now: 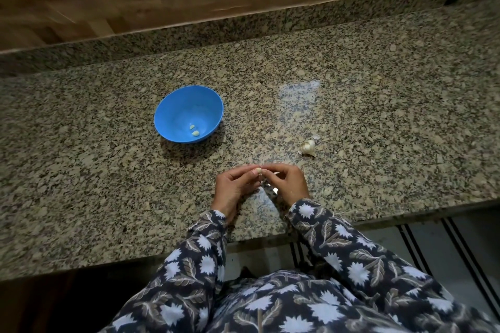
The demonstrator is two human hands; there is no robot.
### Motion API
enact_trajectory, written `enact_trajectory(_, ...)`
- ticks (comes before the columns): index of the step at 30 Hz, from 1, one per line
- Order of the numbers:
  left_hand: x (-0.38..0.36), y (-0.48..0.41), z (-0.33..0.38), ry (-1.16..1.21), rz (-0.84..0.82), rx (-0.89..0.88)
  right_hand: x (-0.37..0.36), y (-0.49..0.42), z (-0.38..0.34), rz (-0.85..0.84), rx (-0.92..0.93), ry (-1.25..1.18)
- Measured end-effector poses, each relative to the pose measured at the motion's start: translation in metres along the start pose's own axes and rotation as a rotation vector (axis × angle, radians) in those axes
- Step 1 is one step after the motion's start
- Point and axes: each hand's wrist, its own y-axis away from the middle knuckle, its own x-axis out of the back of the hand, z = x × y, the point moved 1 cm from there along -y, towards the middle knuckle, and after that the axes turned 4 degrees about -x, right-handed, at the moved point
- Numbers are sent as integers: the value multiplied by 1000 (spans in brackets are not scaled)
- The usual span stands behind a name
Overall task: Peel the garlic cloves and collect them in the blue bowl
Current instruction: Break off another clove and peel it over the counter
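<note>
We see the left hand [235,186] and the right hand [288,181] close together, fingertips meeting. Both pinch one small garlic clove [258,170], and the curled fingers hide most of it. Flowery sleeves [208,238] cover both arms. From the hands, at ten o'clock, the blue bowl [173,105] sits well apart on the speckled stone counter [378,116]. Two peeled cloves [194,130] lie at its bottom. At two o'clock, near the hands, a garlic bulb [308,146] rests on the counter with a scrap of skin [316,137] just beside it. At twelve o'clock, far back, we see a wooden wall [135,3].
</note>
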Motion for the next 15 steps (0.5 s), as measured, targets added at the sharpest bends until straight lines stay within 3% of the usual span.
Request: enact_trajectory(15,-3,1,-2,17,1,11,6,3,-3,-25,-28,-76)
